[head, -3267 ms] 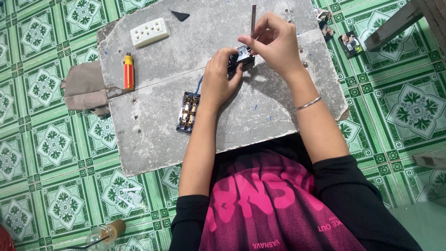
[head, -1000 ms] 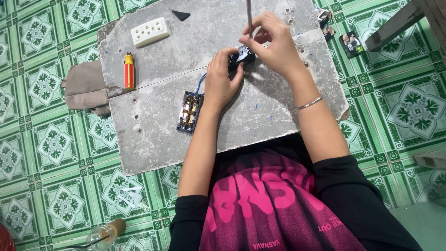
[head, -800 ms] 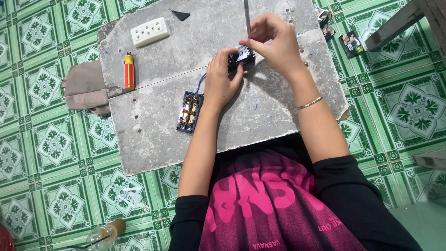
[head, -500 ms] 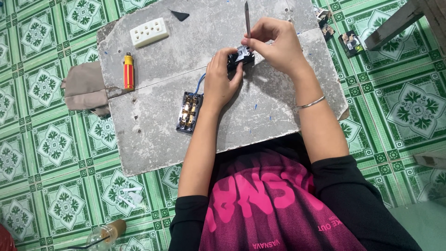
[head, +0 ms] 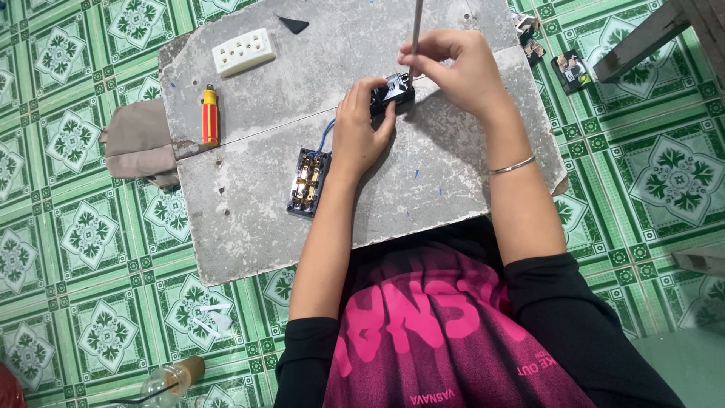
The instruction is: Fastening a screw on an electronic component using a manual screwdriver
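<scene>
head view: we look straight down on a grey slab lying on the green patterned floor; it serves as our bench.
left hand: our left hand is closed around the near side of a small black electrical part, pinning it to the slab.
right hand: our right hand pinches a thin screwdriver shaft between fingertips and thumb, the shaft upright with its lower end at the black part.
where the part is: on the upper middle of the slab, between both hands; a blue wire runs from under the left hand towards an open fuse-like block with brass contacts.
risk, slip: we judge the tip could skid off the part and jab the left fingers, which sit just beside it.
risk, shift: if the left grip eases, the part may twist and tug the blue wire.
risk, clutter: a red and yellow lighter and a white socket strip lie well apart, so little danger there.
hidden: the tip of the tool and what it meets are covered by our fingers.
cut off: the handle end leaves the top edge.
hard to make out: small dark pieces on the floor at the upper right are too small to tell.
</scene>
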